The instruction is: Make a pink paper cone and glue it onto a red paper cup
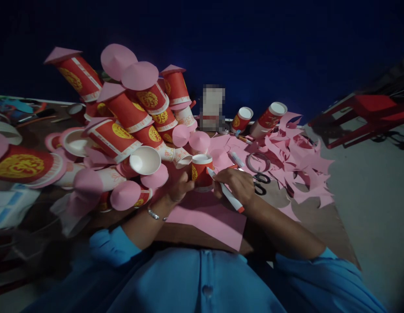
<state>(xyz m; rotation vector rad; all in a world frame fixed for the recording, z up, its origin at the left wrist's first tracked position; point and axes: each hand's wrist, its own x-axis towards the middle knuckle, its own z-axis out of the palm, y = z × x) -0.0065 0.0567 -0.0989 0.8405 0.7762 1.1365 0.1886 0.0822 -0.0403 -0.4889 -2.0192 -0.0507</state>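
A red paper cup with a gold pattern stands in front of me, its white end facing up. My left hand is closed at the cup's lower left side, steadying it; part of the fingers is hidden. In my right hand is a white marker with a red end. Its tip meets or nearly meets the cup's right side. Pink paper lies under and in front of the cup.
Red cups with pink paper cones are piled at left. On the right lie pink paper scraps, black-handled scissors and a tape roll. Two cups stand behind. A red stool is off the table's right edge.
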